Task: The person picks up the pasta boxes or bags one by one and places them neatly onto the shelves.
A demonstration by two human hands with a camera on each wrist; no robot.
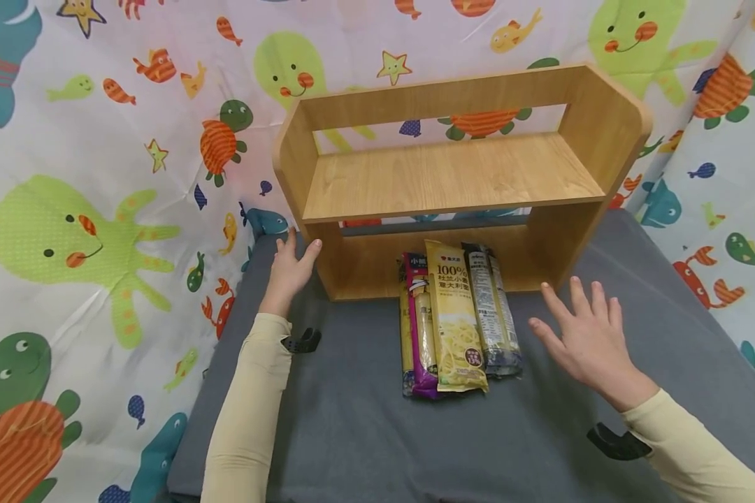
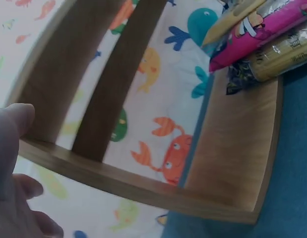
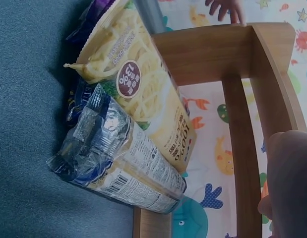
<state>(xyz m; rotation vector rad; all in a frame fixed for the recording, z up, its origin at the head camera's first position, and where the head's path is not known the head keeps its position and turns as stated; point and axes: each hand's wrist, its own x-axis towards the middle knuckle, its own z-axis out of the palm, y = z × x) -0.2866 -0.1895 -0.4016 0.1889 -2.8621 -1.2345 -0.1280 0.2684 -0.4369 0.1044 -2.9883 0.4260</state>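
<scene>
A wooden two-tier shelf (image 1: 453,175) stands on the grey surface, and several pasta packs lean from its lower tier onto the cloth. Among them are a yellow pasta pack (image 1: 456,314), a purple-edged pack (image 1: 421,328) and a clear pack with a white label (image 1: 492,307). My left hand (image 1: 287,272) is beside the shelf's left side panel (image 2: 128,181), thumb and forefinger spread; whether it touches the panel I cannot tell. Fingers apart and holding nothing, my right hand (image 1: 588,339) hovers right of the packs, near the shelf's lower right corner.
A white curtain (image 1: 119,265) printed with sea animals hangs behind the shelf and along both sides. Grey cloth (image 1: 365,433) covers the surface in front of the packs. Each forearm has a black wrist strap, the left strap (image 1: 302,341) and the right strap (image 1: 618,443).
</scene>
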